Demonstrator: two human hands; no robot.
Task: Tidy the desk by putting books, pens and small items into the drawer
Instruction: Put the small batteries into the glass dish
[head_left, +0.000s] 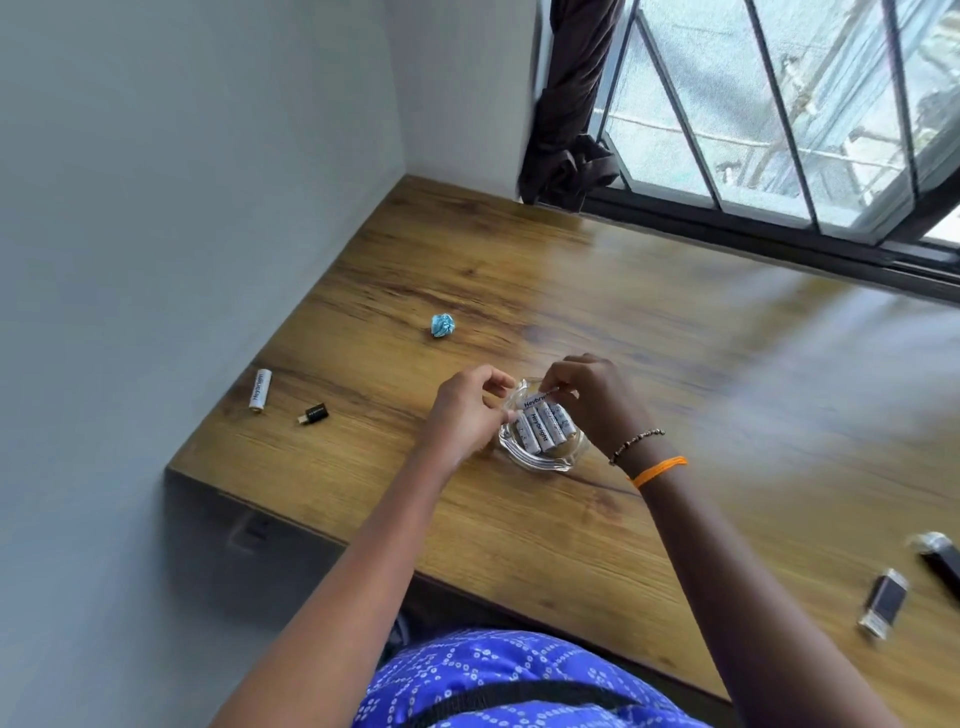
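Glass dish (540, 457): holds batteries (545, 428).
Right hand (592, 400): I pinch one battery (537, 401) over it.
Left hand (467, 410): fingers curled at the dish rim; hold unclear.
Desk (519, 291): bare wood beyond.

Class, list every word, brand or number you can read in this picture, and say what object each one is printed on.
"Heybright": on the loose battery lying at the desk's left edge.
"Heybright": on the battery pinched by the right hand over the glass dish.
"Heybright": on one of the batteries in the dish.
Print on the small black adapter: too small to read.
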